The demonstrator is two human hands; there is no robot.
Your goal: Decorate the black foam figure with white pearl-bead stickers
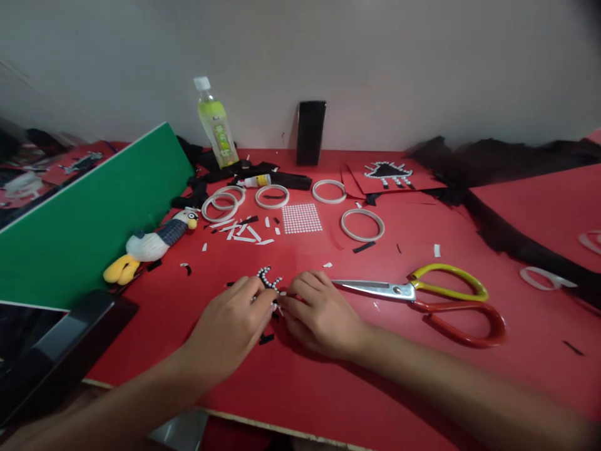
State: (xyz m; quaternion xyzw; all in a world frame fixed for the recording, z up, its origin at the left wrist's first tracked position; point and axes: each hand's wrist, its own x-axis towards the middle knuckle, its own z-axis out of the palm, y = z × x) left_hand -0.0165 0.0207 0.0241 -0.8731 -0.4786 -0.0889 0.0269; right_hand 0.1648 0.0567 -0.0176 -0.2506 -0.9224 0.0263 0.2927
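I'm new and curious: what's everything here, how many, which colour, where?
Beaded piece: one, black, centre
Scissors: one, silver blades, right
Rings: at least five, whitish, centre
Bead sheet: one, white, centre
Strips: several, white, centre
Scraps: several, black, scattered
Toy bird: one, multicoloured, left
Board: one, green, left
Drink bottle: one, green, back
Small bottle: one, white-yellow, back
Phone: one, black, back
Beaded picture: one, black, back
Material: several, black, back
Unclear object: one, black, left
Tabletop: one, red, beneath
Hands: two, bare, at beaded piece

left hand [230, 318]: bare, smooth-backed, slim fingers [250, 286] | right hand [323, 313]: bare, rounded knuckles [312, 299], slim fingers | left forearm [153, 389]: bare to the frame edge, slender, narrowing at the wrist [188, 360] | right forearm [422, 363]: bare, slender, smooth, blurred toward the frame's lower corner
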